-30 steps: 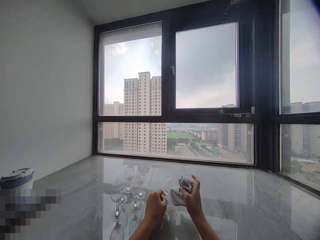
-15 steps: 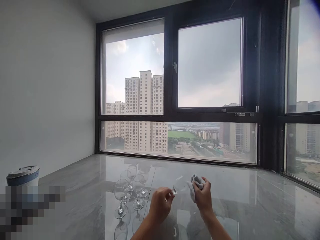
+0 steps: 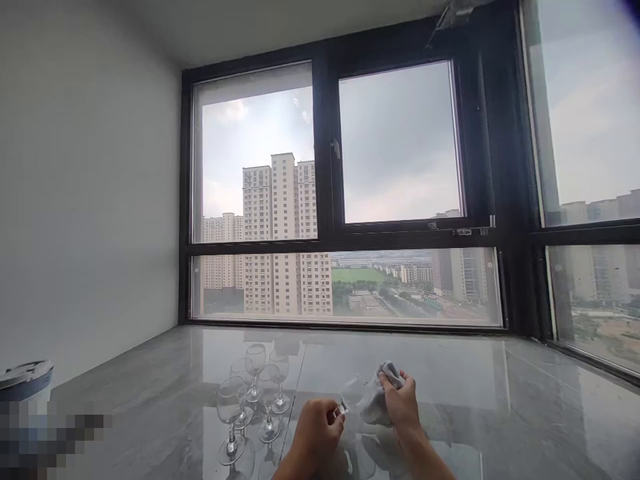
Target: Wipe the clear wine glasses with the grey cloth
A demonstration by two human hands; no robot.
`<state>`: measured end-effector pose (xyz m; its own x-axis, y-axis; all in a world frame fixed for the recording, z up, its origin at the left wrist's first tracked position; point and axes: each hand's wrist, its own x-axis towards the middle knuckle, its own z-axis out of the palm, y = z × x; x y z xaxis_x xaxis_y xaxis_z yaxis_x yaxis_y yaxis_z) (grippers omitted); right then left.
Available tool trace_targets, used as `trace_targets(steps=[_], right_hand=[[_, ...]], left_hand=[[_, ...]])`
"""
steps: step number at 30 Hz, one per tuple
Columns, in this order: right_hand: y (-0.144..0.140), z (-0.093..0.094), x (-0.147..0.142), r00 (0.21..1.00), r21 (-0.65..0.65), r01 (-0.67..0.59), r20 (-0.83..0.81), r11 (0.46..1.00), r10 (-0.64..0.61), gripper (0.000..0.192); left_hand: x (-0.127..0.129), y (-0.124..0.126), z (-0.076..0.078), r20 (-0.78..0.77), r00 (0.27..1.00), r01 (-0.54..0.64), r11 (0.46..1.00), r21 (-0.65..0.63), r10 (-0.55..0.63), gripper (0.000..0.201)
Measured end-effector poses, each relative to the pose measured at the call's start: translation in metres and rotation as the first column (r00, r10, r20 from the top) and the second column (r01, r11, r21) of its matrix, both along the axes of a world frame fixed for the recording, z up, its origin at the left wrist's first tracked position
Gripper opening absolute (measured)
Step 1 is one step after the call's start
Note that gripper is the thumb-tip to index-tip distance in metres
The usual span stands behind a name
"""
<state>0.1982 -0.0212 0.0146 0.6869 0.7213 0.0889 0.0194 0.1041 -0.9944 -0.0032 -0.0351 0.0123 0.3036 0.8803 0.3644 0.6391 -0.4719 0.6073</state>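
L hand point(image 3: 316, 430) pinches the stem/base of a clear wine glass point(image 3: 353, 395), held tilted over the marble surface point(image 3: 500, 413), low centre of view. R hand point(image 3: 400, 403) is closed round a grey cloth point(image 3: 379, 397), pressed vs the glass bowl. Just left: 5 more stemmed glasses point(image 3: 253, 393) standing upright in a cluster, apart from the hands. Far left, a white container w/ blue rim point(image 3: 25, 380). Big dark-framed windows point(image 3: 330, 200) behind
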Motion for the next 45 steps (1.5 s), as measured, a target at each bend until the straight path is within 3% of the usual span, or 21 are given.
trace_targets(steps=[7,10,14,18,25,31,37,45], right_hand=[[-0.006,0.009,0.009,0.995,0.013,0.057,0.081,0.998,-0.057,0.068],[-0.007,0.012,0.009,0.996,0.009,0.069,0.053,0.998,-0.070,0.069],[-0.003,0.015,0.008,0.998,0.107,0.053,-0.024,0.993,-0.050,0.073],[-0.002,0.014,0.005,0.998,0.106,-0.016,-0.051,0.994,0.021,0.077],[-0.008,0.006,-0.005,0.961,0.013,-0.267,-0.077,0.964,0.267,0.089],[-0.007,0.008,-0.003,0.959,0.114,-0.272,-0.055,0.956,0.279,0.100],[-0.012,0.012,-0.007,0.920,0.157,-0.382,-0.032,0.911,0.391,0.076],[-0.004,0.008,0.002,0.963,0.177,-0.269,0.028,0.947,0.269,0.065]], left_hand=[[-0.002,-0.009,0.004,-0.092,0.993,0.071,0.997,0.001,-0.071,0.019],[-0.001,-0.008,0.001,-0.087,0.993,0.075,0.997,-0.017,-0.076,0.017],[0.000,-0.006,0.001,-0.079,0.994,0.069,0.997,-0.018,-0.070,0.019],[-0.001,-0.008,0.003,-0.088,0.996,0.012,0.999,0.036,-0.008,0.023],[-0.006,-0.003,0.005,-0.069,0.990,-0.114,0.990,0.082,0.120,0.025],[-0.007,-0.005,0.006,-0.134,0.984,-0.109,0.991,0.081,0.119,0.023],[-0.004,-0.008,0.001,-0.202,0.979,-0.023,0.997,0.077,0.039,0.021],[-0.004,-0.006,0.005,-0.111,0.992,-0.050,0.995,0.086,0.059,0.023]])
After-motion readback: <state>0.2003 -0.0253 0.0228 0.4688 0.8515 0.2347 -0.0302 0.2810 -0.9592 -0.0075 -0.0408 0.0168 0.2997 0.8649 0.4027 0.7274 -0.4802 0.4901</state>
